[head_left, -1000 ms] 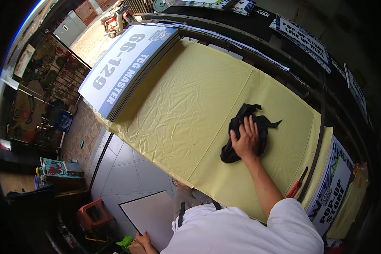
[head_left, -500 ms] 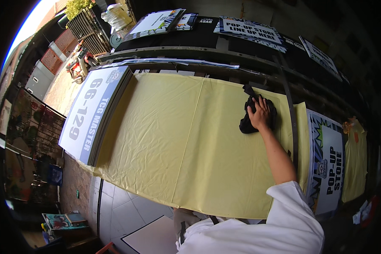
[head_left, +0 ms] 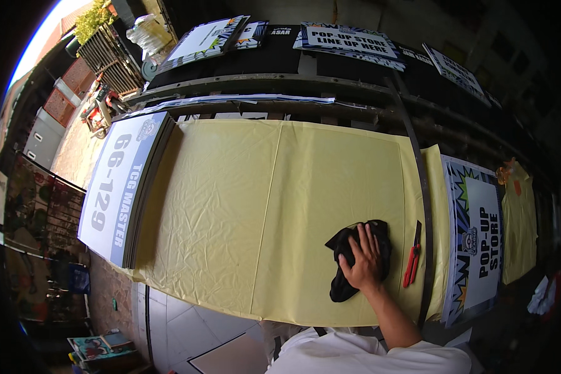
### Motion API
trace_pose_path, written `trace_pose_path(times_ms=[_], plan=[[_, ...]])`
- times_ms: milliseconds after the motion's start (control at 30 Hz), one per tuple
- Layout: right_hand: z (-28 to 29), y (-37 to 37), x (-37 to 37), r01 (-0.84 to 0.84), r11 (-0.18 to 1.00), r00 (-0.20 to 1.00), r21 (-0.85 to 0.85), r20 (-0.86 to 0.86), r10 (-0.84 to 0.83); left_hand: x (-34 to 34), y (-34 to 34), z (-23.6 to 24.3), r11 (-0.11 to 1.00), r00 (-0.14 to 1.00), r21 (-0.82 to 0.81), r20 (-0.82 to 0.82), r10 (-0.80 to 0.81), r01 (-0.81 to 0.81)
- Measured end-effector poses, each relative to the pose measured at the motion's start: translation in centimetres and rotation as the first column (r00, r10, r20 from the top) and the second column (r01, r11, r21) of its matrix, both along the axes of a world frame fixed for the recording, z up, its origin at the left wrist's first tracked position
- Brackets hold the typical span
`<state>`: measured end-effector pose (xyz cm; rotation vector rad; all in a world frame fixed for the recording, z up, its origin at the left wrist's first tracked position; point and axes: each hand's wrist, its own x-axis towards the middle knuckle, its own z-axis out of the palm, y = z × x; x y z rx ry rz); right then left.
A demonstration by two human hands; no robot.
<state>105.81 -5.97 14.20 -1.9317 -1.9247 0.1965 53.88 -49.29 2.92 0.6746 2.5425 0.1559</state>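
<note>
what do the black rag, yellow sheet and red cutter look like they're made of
The black rag looks like matte fabric, given its loose folds. The yellow sheet, faintly glossy with fine crinkles, is probably thin plastic. The red cutter, brightly coloured, seems plastic; its thin blade, likely metal.

The cloth is black, the sheet pale yellow, the cutter red and black.
</note>
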Motion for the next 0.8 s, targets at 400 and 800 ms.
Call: trace_pose_path(times_ms=[400,800], plan=[[-5.0,30.9,-0.4,0.332,0.914,0.929,0.235,0.088,-0.360,-2.3,-5.0,-2.0,0.988,0.992,-0.123,-0.075,-0.104,0.094],[0.9,4.5,-1.1,-0.548,0.835,0.836,-0.056,-0.073,0.544,1.4,-8.4,-5.2,0.991,0.995,-0.124,-0.093,0.027,-0.039]])
